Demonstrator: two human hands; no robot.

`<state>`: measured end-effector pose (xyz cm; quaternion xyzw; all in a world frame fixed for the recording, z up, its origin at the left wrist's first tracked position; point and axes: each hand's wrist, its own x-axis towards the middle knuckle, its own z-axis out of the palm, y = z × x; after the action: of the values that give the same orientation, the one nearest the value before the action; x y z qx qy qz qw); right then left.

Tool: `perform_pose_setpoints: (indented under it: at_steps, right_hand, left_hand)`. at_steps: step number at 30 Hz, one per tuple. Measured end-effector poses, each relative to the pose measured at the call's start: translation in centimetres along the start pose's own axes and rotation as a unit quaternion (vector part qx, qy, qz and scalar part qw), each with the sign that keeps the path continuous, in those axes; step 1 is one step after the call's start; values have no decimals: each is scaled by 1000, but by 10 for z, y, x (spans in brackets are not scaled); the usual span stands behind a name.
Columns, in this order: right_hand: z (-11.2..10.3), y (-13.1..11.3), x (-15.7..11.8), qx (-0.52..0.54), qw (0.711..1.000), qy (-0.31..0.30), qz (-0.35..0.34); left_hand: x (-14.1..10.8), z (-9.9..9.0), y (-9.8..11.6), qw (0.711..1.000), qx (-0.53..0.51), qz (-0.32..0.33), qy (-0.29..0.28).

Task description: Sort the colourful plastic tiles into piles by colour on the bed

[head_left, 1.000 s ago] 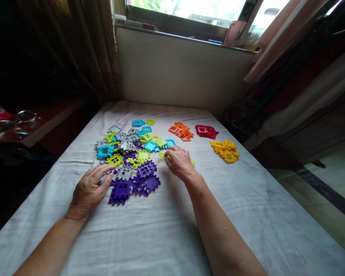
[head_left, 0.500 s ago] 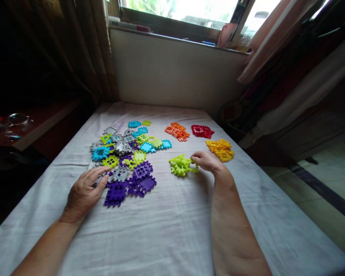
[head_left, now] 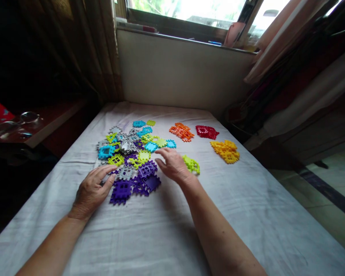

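Observation:
A mixed heap of flat interlocking plastic tiles with notched edges lies left of centre, with grey tiles (head_left: 126, 173), purple tiles (head_left: 121, 190), blue tiles (head_left: 105, 152) and lime green tiles (head_left: 144, 155) in it. My left hand (head_left: 94, 188) rests at the heap's near left edge, fingers apart and touching tiles there. Over the heap's right side hovers my right hand (head_left: 174, 164), fingers stretched out with nothing in them. It partly hides a separate lime green pile (head_left: 192, 165) just behind it.
Orange tiles (head_left: 181, 132), red tiles (head_left: 207, 132) and yellow tiles (head_left: 225, 151) lie in separate piles to the right on a cloth-covered surface (head_left: 149, 237). Eyeglasses (head_left: 30, 117) sit on a wooden table (head_left: 54, 115) at left. A window and wall stand at the far end.
My right hand has left the lime green pile and moved left to the mixed heap. My left hand stays at the heap's edge. The view has shifted slightly.

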<state>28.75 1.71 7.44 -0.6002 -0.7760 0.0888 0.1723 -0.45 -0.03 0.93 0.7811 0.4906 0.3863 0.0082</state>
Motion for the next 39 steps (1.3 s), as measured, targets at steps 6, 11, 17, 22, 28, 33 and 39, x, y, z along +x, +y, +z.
perform_pose_setpoints:
  at_steps: [6, 11, 17, 22, 28, 33, 39]
  right_hand:
    - [19, -46, -12, -66, 991, -116, -2]
    - [17, -55, -16, 5, 989, -135, -52]
    - [36, -48, 3, -24, 997, -70, 3]
    - [43, -40, 16, -27, 997, -70, -6]
    - [45, -38, 24, -55, 996, -61, -35]
    - [45, -42, 25, -84, 992, -52, -77]
    - [19, -22, 14, -64, 997, 23, -25]
  left_hand:
    - [-3, 5, -4, 999, 33, 28, -22]
    - [-6, 10, -6, 996, 76, -12, -54]
    - [-6, 10, -5, 994, 65, -36, -83]
    - [-5, 8, -2, 996, 43, -29, -72]
    - [-2, 6, -6, 999, 30, -26, -30]
    - [-3, 7, -12, 998, 61, -30, -20]
    - [-8, 11, -13, 986, 149, -67, -45]
